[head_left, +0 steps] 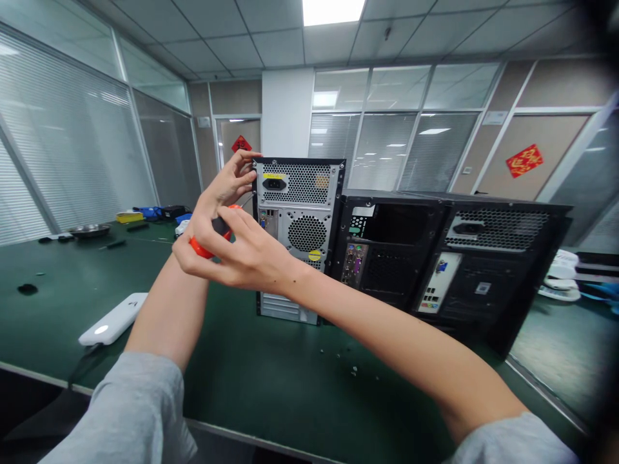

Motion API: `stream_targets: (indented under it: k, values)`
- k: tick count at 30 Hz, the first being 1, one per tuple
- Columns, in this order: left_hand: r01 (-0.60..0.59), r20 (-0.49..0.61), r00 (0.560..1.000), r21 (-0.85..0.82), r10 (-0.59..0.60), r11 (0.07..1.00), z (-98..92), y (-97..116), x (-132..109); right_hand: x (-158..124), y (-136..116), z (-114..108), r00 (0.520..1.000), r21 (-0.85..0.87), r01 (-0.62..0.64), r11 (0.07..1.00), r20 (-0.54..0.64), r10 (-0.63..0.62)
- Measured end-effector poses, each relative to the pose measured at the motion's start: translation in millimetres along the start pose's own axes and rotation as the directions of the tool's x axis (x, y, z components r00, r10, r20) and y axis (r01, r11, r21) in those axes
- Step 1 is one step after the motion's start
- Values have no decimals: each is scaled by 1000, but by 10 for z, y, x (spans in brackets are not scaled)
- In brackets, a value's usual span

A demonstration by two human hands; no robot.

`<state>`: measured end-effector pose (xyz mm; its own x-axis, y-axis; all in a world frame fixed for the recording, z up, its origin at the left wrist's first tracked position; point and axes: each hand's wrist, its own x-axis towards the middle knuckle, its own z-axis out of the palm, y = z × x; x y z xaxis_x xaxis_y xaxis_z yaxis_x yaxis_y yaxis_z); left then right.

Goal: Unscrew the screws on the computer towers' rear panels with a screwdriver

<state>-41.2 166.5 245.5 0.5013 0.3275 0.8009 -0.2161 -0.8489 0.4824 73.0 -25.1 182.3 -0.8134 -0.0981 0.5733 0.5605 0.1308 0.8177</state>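
Note:
A silver-backed computer tower (300, 212) stands upright on the green table (271, 374), rear panel toward me. My left hand (231, 182) is raised at the tower's upper left edge, fingers pinched against the case rim. My right hand (242, 254) crosses in front of it, wrapped round a screwdriver with an orange and black handle (206, 243). The screwdriver's tip is hidden behind my hands. A second, larger black computer case (449, 258) stands to the right of the silver one, touching it.
A white flat device (113, 320) lies on the table at the left near the front edge. Tools, a yellow box and a metal dish (89, 230) sit at the far left. Small screws (354, 370) lie loose before the cases. White items are stacked at the far right (563, 277).

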Motion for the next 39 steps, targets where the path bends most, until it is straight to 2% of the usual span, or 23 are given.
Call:
stream_targets:
  k: [8,13,15,18,20,24,28,31,33,35,36,39]
  values:
    - [25,33,999,-20,-24,999,-36,14,19,200,-11,-24,976,7,-181,984,-126,180]
    - [22,33,999,-9,-21,1000,-83,-34,46,303,32,23,966,12,-245,969,-79,246]
    - [8,29,1000,-5,-8,1000,-75,-27,50,341,66,99,943,36,-296,954,-150,298]
    - [1,10,1000,6,-1,1000,-33,5,39,381,105,191,869,89,-360,929,-331,368]
    - [-14,-11,1000,15,14,1000,-2,22,27,397,113,192,855,86,-370,925,-357,376]
    - [-20,-31,999,21,20,1000,29,35,4,435,106,127,885,72,-345,936,-307,350]
    - [22,-31,999,48,-20,999,27,32,-6,492,103,183,877,147,-287,946,-357,322]
    - [17,-35,999,61,-15,998,5,-6,4,525,95,243,888,210,-303,930,-291,355]
    - [6,-27,1000,44,-4,999,-21,-45,15,544,85,238,917,224,-314,923,-182,356]
    - [11,-16,1000,36,-10,999,-49,-79,25,557,75,198,920,228,-365,903,-59,387]
    - [21,-11,1000,38,-21,999,-60,-90,27,559,71,172,925,224,-364,904,-23,379]
    - [53,-9,999,55,-52,997,-69,-93,22,541,55,122,967,189,-250,950,9,253]
